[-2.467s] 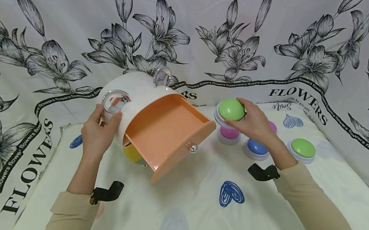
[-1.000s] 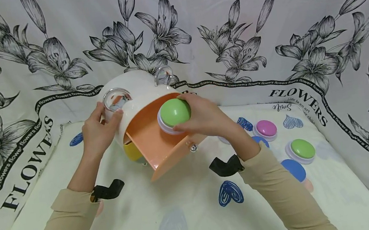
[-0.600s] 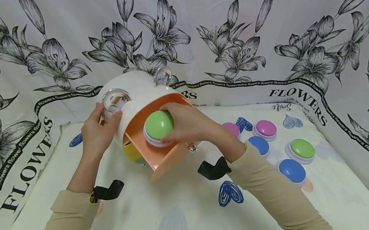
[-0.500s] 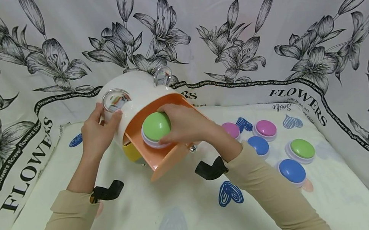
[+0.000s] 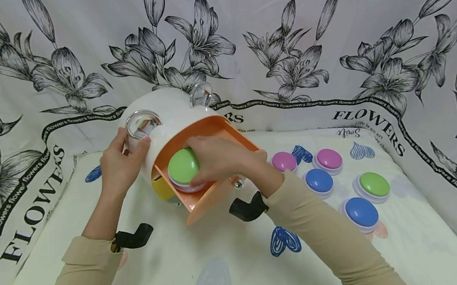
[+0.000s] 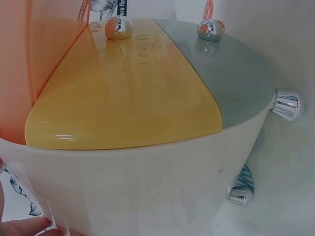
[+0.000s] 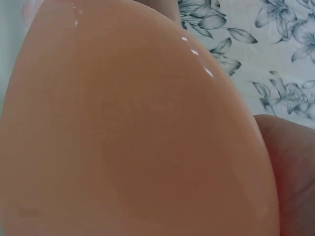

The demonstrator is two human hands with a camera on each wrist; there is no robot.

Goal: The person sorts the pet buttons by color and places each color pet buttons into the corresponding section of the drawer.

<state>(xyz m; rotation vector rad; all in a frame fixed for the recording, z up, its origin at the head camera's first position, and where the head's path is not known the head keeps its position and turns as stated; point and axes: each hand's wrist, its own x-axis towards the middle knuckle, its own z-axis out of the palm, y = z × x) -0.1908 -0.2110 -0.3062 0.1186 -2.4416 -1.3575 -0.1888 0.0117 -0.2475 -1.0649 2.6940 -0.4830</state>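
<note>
A white rounded drawer box (image 5: pixel 168 107) with clear round ears stands tilted, its orange drawer (image 5: pixel 213 194) pulled out. My left hand (image 5: pixel 122 165) grips the box's left side, thumb just under the clear ear (image 5: pixel 143 124); some fingertips (image 6: pixel 29 227) show in the left wrist view. Inside the orange drawer, at its left end, my right hand (image 5: pixel 222 157) holds a round container (image 5: pixel 183 167) with a green domed top and pale base. Whether its base touches the drawer floor is hidden. The orange drawer front (image 7: pixel 138 128) blocks most of the right wrist view.
Right of the box lie two pink-topped containers (image 5: pixel 284 161), two blue-topped ones (image 5: pixel 362 211) and a green-topped one (image 5: pixel 374 184). Below the orange drawer are closed yellow (image 6: pixel 123 98) and grey-green (image 6: pixel 226 73) drawers with silver knobs. A flowered cloth (image 5: pixel 288 68) hangs behind.
My right hand has carried the green-topped container from the right side over into the orange drawer, then further left and down inside it. My left hand has stayed on the box.
</note>
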